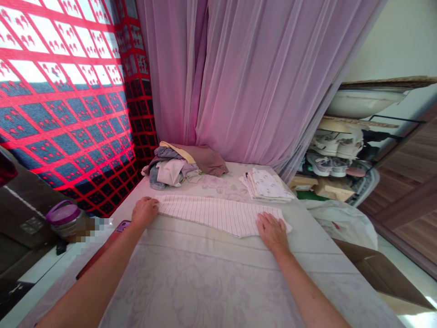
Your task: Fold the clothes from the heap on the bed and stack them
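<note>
White pants with pink stripes (211, 214), folded lengthwise, lie flat across the table in front of me. At their narrow left end, my left hand (145, 212) has its fingers curled and closed on the hem. My right hand (272, 229) rests flat on the wider right end, fingers stretched out and slightly apart. Behind the pants on the right is a neat stack of folded clothes (268, 184), with a white patterned piece on top. A loose heap of clothes (180, 165) in brown, pink and grey sits at the back left.
The table wears a pale flowered cloth (191, 282). A phone in a red case (105, 246) lies by its left edge, partly behind my left arm. Purple curtains (252, 82) hang behind. On the right stand a shoe rack (331, 155) and an open cardboard box (378, 273).
</note>
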A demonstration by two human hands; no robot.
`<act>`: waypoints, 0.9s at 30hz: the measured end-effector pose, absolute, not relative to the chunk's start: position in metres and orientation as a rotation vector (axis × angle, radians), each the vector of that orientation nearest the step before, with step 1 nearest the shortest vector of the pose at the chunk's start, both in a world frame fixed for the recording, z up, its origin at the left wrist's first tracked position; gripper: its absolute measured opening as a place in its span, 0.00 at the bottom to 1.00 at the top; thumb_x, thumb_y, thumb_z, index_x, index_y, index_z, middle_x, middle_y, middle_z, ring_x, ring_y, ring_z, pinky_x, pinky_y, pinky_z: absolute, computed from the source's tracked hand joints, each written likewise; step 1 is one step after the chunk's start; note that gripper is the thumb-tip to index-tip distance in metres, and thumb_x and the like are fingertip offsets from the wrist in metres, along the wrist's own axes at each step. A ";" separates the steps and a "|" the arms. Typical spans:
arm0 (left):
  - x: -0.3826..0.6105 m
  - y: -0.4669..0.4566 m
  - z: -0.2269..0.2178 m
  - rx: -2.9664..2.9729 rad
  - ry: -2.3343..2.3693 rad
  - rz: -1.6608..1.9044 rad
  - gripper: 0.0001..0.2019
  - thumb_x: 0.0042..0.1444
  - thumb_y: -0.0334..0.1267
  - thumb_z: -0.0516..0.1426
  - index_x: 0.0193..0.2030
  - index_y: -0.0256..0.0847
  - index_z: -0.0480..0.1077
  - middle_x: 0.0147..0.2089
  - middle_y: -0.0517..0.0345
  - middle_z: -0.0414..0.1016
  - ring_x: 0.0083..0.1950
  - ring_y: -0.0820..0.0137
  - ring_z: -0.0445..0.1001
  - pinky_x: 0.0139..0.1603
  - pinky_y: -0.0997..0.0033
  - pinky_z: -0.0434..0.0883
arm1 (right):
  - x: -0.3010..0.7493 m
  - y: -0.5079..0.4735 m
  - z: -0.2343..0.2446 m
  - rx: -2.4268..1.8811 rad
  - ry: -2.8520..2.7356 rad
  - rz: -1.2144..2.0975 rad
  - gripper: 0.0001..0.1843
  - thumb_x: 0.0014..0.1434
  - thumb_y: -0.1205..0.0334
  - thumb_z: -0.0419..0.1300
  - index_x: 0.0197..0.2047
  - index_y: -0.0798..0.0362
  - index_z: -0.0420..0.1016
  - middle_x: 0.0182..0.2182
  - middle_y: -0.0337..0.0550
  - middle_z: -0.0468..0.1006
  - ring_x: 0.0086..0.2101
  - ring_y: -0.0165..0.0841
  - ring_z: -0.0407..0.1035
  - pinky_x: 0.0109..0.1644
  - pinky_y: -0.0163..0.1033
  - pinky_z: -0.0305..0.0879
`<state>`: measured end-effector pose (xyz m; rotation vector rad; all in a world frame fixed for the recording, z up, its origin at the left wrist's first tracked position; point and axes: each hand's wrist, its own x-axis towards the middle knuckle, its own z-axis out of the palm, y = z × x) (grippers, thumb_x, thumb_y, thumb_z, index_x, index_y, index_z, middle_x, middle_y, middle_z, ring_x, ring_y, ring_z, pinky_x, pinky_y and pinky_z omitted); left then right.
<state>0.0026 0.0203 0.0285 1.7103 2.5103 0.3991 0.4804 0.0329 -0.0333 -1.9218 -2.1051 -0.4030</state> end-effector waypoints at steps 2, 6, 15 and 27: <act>0.005 0.019 0.028 1.709 2.527 0.389 0.19 0.52 0.34 0.52 0.49 0.43 0.76 0.60 0.49 0.70 0.58 0.55 0.69 0.57 0.61 0.65 | 0.481 0.032 -0.035 -1.853 -2.104 -0.448 0.21 0.64 0.58 0.47 0.55 0.49 0.73 0.56 0.48 0.72 0.56 0.41 0.63 0.63 0.53 0.45; 0.004 0.019 0.025 1.600 2.561 0.383 0.22 0.57 0.40 0.49 0.57 0.39 0.69 0.56 0.46 0.73 0.56 0.58 0.72 0.54 0.63 0.68 | 0.484 0.032 -0.038 -1.753 -2.086 -0.493 0.20 0.64 0.58 0.47 0.52 0.50 0.74 0.54 0.48 0.74 0.54 0.41 0.65 0.62 0.50 0.47; -0.002 0.023 0.029 1.493 2.560 0.383 0.21 0.57 0.44 0.52 0.55 0.42 0.69 0.51 0.52 0.77 0.54 0.59 0.73 0.48 0.66 0.69 | 0.486 0.033 -0.040 -1.690 -2.051 -0.595 0.20 0.65 0.58 0.46 0.50 0.52 0.75 0.51 0.49 0.76 0.52 0.40 0.66 0.60 0.48 0.50; 0.008 0.024 0.035 1.532 2.635 0.395 0.21 0.57 0.30 0.47 0.54 0.41 0.71 0.51 0.42 0.74 0.49 0.54 0.75 0.45 0.59 0.72 | 0.483 0.034 -0.040 -1.742 -2.090 -0.531 0.18 0.64 0.58 0.49 0.50 0.50 0.76 0.51 0.48 0.77 0.50 0.38 0.68 0.57 0.48 0.52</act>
